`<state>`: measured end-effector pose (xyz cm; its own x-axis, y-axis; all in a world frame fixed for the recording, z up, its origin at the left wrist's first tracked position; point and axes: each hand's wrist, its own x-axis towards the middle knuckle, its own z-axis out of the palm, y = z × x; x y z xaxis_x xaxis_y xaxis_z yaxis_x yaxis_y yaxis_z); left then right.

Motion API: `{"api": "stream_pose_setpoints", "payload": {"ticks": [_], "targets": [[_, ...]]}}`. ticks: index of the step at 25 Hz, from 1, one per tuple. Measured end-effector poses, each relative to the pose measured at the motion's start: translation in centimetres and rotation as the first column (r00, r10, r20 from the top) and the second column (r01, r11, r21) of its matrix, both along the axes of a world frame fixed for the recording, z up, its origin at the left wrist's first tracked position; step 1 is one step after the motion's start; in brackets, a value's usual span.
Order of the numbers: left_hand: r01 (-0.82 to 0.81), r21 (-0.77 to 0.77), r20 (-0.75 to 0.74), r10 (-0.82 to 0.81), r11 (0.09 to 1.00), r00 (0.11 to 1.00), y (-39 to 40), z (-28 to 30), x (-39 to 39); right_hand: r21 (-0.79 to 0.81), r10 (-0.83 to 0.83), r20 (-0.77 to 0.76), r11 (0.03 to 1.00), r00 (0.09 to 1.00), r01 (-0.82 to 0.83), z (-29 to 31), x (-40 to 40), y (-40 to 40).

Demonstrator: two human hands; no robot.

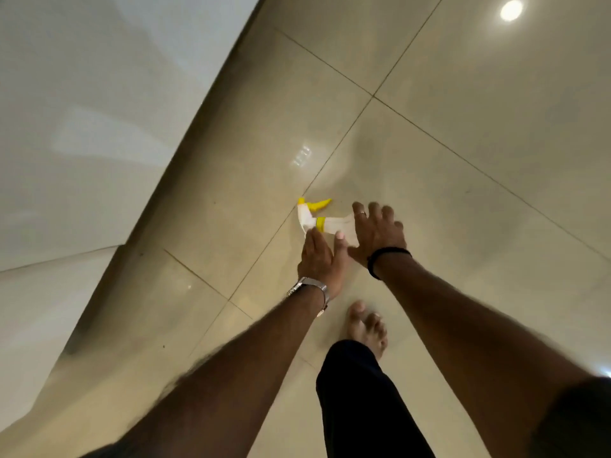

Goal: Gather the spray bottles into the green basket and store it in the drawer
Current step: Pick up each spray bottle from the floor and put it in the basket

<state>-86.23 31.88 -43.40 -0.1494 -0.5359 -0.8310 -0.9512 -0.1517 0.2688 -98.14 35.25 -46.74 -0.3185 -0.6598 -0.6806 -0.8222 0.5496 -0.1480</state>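
A clear spray bottle with a yellow trigger and a yellow collar lies on its side on the beige tiled floor, nozzle pointing left. My right hand, with a ring and a black wristband, is spread over the bottle's body; the thumb is on the near side and the palm hides the base. Just below the bottle's neck is my left hand, wearing a metal watch, held flat with the fingertips at the bottle. Neither hand is closed around it. No green basket or drawer is in view.
A glossy white panel runs along the left and meets the floor in a diagonal line. My bare foot and dark trouser leg stand just behind the hands. Tiled floor stretches to the right.
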Motion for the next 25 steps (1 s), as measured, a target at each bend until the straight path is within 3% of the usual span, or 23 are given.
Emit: {"api": "stream_pose_setpoints", "payload": {"ticks": [4,8,11,14,17,22,25], "targets": [[-0.395,0.308,0.084,0.389,0.865,0.917,3.2,6.1,0.4,0.081,-0.289,0.209,0.957,0.934,0.278,8.1,2.7,5.6],[-0.586,0.318,0.006,0.617,0.745,0.787,5.1,14.9,2.2,0.011,-0.347,0.351,0.930,0.870,0.366,17.7,6.0,7.3],[-0.716,0.295,-0.089,0.764,0.633,0.639,4.6,21.2,5.3,-0.067,-0.269,0.412,0.944,0.871,0.323,24.3,8.9,7.1],[-0.723,0.242,-0.206,0.763,0.647,0.613,3.0,25.6,8.7,-0.103,-0.291,0.429,0.925,0.855,0.366,28.6,11.7,5.3],[-0.732,0.149,-0.330,0.731,0.665,0.598,0.6,29.3,13.6,-0.234,-0.129,0.387,0.944,0.913,0.233,32.0,15.8,1.8],[-0.736,-0.045,-0.439,0.648,0.675,0.622,-3.3,34.1,23.3,-0.338,0.013,0.431,0.929,0.902,0.148,36.7,25.1,-4.2],[-0.771,-0.249,-0.509,0.598,0.586,0.619,-5.9,37.9,31.0,-0.428,0.137,0.503,0.898,0.854,0.107,39.9,32.6,-8.4]]}}
